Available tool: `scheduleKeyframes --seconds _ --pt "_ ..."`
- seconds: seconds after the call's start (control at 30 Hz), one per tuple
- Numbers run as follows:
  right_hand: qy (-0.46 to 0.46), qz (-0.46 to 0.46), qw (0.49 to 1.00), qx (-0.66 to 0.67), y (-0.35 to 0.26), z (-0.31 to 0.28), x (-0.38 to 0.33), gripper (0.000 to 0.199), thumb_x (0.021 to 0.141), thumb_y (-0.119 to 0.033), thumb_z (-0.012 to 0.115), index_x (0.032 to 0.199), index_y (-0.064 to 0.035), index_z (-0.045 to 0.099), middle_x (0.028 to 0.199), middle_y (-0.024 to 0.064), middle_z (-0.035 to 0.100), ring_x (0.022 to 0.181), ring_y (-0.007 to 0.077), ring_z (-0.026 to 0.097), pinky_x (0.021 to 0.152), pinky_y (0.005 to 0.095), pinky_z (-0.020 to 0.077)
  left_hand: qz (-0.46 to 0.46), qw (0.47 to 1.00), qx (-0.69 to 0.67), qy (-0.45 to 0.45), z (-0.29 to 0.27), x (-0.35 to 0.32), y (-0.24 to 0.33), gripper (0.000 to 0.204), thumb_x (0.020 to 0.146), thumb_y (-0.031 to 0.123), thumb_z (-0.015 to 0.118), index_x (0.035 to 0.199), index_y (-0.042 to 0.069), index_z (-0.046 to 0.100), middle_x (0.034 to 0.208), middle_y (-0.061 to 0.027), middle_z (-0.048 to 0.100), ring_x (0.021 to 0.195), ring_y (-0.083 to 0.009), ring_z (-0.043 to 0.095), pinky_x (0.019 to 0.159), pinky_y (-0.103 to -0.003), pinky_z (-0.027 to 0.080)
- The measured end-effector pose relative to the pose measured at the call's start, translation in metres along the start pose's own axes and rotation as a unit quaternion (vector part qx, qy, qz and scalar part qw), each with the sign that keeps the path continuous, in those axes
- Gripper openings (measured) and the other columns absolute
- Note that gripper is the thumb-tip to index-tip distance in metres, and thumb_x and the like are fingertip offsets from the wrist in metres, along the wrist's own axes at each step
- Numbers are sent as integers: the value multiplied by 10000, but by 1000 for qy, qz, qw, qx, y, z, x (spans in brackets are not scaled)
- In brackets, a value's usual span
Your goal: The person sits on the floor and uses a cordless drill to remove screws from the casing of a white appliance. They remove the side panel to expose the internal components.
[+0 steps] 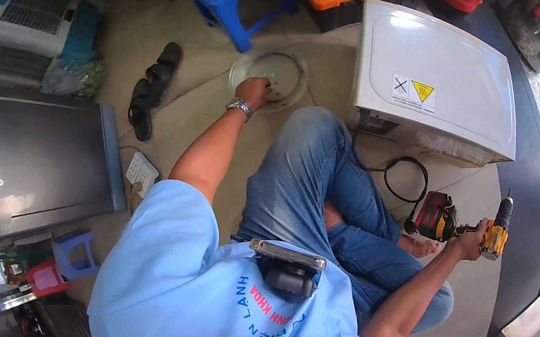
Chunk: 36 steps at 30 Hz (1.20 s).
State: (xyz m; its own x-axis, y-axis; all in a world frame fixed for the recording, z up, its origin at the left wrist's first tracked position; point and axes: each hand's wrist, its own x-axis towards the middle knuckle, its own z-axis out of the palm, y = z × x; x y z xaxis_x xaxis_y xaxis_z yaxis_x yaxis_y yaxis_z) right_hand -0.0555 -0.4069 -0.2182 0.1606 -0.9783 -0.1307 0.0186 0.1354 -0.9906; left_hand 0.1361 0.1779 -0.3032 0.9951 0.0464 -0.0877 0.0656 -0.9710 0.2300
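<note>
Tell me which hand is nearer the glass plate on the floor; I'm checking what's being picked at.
Left. The left hand rests on the round glass plate, fingers at its near rim. The right hand is far off to the other side, past the knee, holding the yellow cordless drill.

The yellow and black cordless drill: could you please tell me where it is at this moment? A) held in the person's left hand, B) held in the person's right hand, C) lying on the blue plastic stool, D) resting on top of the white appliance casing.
B: the right hand grips the yellow and black cordless drill above the floor, while the left hand rests on the round clear glass plate.
</note>
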Motion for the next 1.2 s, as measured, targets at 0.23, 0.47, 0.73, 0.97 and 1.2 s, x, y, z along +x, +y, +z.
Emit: scheduleKeyframes --seconds 0.23,0.47,0.73,0.97,1.2 --pt "34 -114 992 -35 41 -28 51 162 862 -175 745 906 -21 718 765 34 681 552 115 614 473 285 469 49 974 -187 122 4 7 44 416 929 377 645 1172 43 691 1053 -158 712 972 -285 652 832 -389 522" --pt "37 -265 960 -86 25 -13 50 306 770 -188 779 1016 -15 725 971 62 746 867 195 719 823 335 544 -37 788 -606 -103 -84 -36 216 613 1025 450 518 1448 23 400 1305 -137 585 1115 -220 594 907 -374 497" --pt "90 -216 972 1 -26 -41 47 262 785 -82 736 1028 6 696 949 66 722 805 182 689 744 341 546 90 818 -556 -121 -77 -33 277 633 970 368 657 1371 -63 426 1322 -176 567 1171 -222 561 1031 -338 412" --pt "99 -210 963 137 -94 -69 36 202 801 -28 715 994 -20 656 766 30 633 635 122 624 616 261 530 158 802 -552 -164 -77 5 282 584 942 267 701 1357 -61 451 1304 -147 581 1165 -203 551 1043 -324 397" --pt "54 -194 977 75 -103 -103 29 199 823 14 686 1017 -13 653 804 35 643 691 121 641 643 264 545 254 836 -434 -219 -72 116 343 611 937 334 699 1341 -70 481 1310 -121 579 1169 -190 547 1050 -322 392"
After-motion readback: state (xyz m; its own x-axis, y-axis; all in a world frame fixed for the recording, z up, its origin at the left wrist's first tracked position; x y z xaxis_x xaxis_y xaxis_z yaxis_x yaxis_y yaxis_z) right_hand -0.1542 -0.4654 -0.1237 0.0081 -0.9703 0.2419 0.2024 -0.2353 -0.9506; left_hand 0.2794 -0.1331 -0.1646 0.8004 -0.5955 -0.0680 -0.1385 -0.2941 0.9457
